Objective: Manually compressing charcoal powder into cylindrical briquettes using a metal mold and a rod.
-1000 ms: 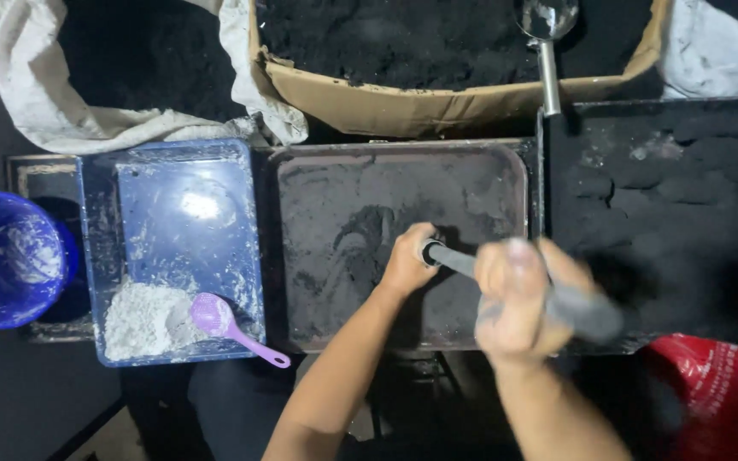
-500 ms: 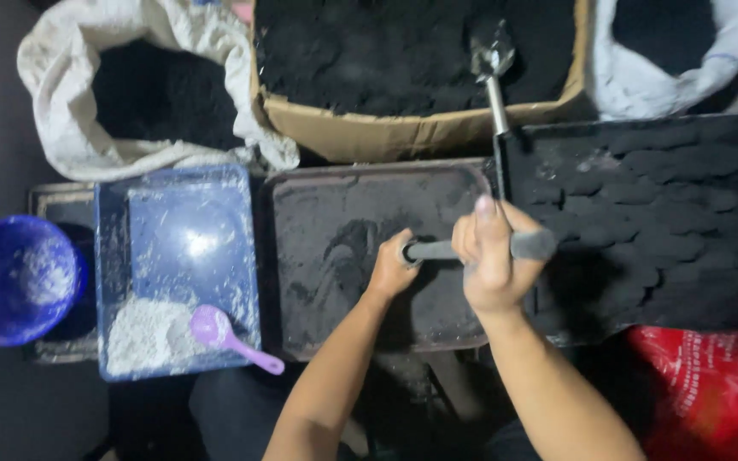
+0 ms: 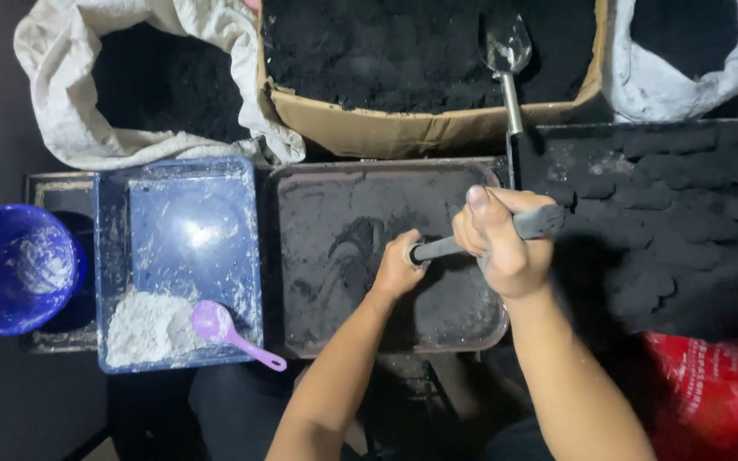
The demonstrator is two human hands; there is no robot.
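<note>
A dark metal tray point(image 3: 318, 213) dusted with black powder lies in the middle. Over its right half my right hand point(image 3: 501, 243) is clenched around a grey metal pipe-like tool point(image 3: 540, 222) held almost level. The tool's narrower left end point(image 3: 429, 250) meets my left hand point(image 3: 396, 269), which is closed around it just above the tray. Whatever sits under my left hand is hidden.
A blue tray point(image 3: 181, 222) at the left holds white powder point(image 3: 143, 329) and a purple scoop point(image 3: 224, 329); a blue bowl point(image 3: 10, 265) is beside it. Behind are a cardboard box point(image 3: 412, 128) of black powder with a metal scoop point(image 3: 506, 47), two sacks, and a black tray point(image 3: 668, 222) of dark lumps.
My right hand and the tool have come back left and settled level over the tray. The view has shifted, showing more of the sacks and box behind.
</note>
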